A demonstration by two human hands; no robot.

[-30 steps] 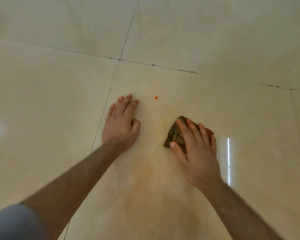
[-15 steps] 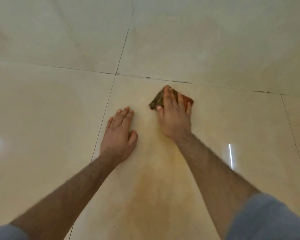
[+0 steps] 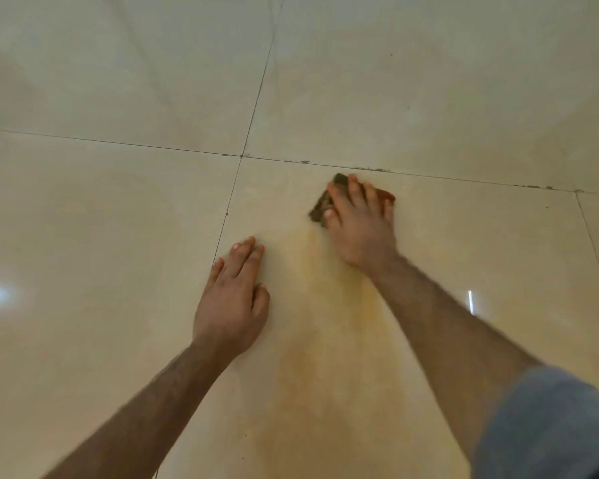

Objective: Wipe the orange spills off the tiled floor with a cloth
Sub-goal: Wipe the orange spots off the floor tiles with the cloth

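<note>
Glossy cream tiled floor (image 3: 118,219): my right hand (image 3: 358,229) presses the cloth (image 3: 320,207) flat; the orange smear (image 3: 325,323) trails back toward me, between both hands; left hand (image 3: 234,299) lies splayed.

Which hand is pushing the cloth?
The right hand. Its fingers press the crumpled brown cloth near the dark grout line. The left hand lies flat on the bare cream tile, holding nothing.
</note>
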